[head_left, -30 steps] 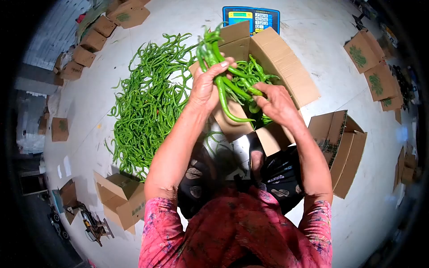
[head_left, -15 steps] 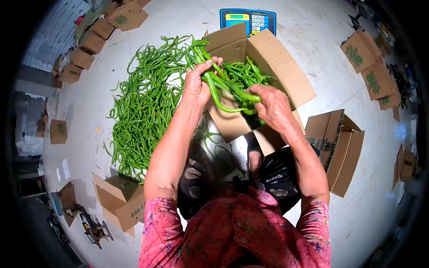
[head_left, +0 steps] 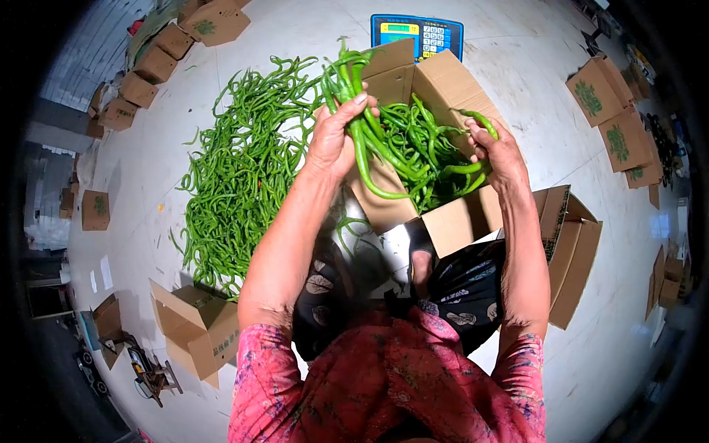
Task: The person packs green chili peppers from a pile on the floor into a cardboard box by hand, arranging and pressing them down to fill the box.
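My left hand point(head_left: 338, 134) is closed around a bunch of long green chili peppers point(head_left: 362, 136), their stem ends pointing up past my thumb and their tips hanging over the box's left edge. Over the right side of the open cardboard box point(head_left: 464, 92), my right hand point(head_left: 499, 153) pinches a single curved green chili pepper point(head_left: 484, 124). Inside that box lie many more green peppers point(head_left: 425, 140). To the left of my left arm, a wide pile of green peppers point(head_left: 240, 177) spreads over the pale floor.
A blue digital scale display point(head_left: 417, 35) stands behind the box. Open cardboard boxes sit at right point(head_left: 572, 251) and lower left point(head_left: 196, 328). More cartons line the left point(head_left: 155, 65) and right point(head_left: 624, 136) edges. A few loose peppers point(head_left: 351, 225) lie near my feet.
My right hand has pulled away to the right from the bunch and now has one pepper. The left hand, with its bunch, has shifted slightly right.
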Motion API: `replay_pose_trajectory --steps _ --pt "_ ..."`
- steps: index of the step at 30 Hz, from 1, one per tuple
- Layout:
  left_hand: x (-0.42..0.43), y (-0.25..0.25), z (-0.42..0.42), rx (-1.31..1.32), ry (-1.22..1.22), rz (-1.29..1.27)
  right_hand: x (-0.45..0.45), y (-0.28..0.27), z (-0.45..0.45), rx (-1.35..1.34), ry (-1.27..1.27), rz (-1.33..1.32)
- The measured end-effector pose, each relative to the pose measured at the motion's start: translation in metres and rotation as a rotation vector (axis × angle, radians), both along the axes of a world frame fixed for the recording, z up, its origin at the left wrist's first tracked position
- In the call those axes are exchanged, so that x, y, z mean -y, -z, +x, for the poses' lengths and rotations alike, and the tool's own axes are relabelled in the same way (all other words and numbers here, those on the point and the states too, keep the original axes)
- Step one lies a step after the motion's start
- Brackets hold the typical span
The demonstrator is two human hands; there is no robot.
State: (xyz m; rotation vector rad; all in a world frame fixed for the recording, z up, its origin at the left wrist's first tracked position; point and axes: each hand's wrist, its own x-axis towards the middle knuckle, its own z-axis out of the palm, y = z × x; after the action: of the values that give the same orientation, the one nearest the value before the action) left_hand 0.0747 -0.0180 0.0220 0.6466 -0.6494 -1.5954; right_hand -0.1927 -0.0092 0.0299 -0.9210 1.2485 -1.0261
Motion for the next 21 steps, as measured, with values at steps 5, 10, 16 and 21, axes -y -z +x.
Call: replay_pose_trajectory --steps 5,10,16,21 --pt "-0.014 0.005 -0.026 0.097 0.159 0.068 -0.005 0.004 0.022 0.231 -0.131 0.026" --pt "-0.021 0.018 -0.045 -0.003 0.276 0.119 -0.016 0.0 0.056 0.233 -0.344 -0.08" --pt "-0.021 0.012 -0.04 0.036 0.311 0.105 -0.014 0.0 0.048 0.321 -0.35 -0.107" --pt "-0.016 -0.005 -0.029 -0.063 0.275 0.159 -0.005 -0.001 0.027 0.535 -0.276 -0.023"
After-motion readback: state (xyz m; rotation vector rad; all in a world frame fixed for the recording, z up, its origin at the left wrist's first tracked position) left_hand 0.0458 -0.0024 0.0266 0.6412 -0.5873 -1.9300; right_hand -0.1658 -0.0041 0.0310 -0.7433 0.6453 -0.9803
